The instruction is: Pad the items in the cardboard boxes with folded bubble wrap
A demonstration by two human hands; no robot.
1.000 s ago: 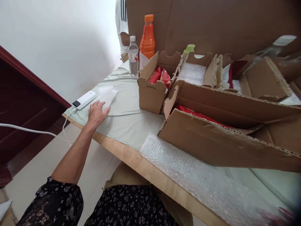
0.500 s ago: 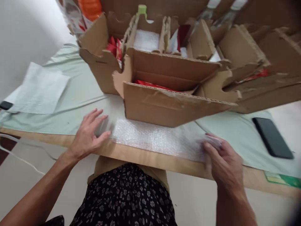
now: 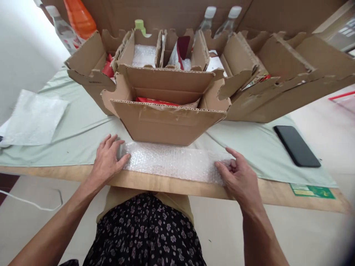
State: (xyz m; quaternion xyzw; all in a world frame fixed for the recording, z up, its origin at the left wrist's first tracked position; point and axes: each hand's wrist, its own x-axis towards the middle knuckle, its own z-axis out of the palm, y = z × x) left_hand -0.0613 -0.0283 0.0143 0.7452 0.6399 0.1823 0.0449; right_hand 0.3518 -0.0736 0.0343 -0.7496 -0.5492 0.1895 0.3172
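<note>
A long strip of bubble wrap (image 3: 172, 160) lies flat along the table's near edge, in front of a cardboard box. My left hand (image 3: 109, 157) rests at the strip's left end, palm down with the fingers spread and the thumb beside the wrap. At the other end my right hand (image 3: 240, 177) has its thumb on top of the wrap and its fingers curled, pinching the strip's right end. The front cardboard box (image 3: 166, 123) holds a red packet (image 3: 158, 101) and stands just behind the strip.
Behind stand several cardboard compartments (image 3: 246, 105) with packets inside, and bottles (image 3: 206, 22) behind them. A black phone (image 3: 296, 146) lies on the right, near a green card (image 3: 312, 191). Another bubble wrap sheet (image 3: 34, 118) is on the left. A white cable (image 3: 33, 203) hangs below the table edge.
The view has shifted to the right. My right hand has come closer to my left, and the strip's right end, blurred and bunched before, now lies flatter. My left hand stays at its end.
</note>
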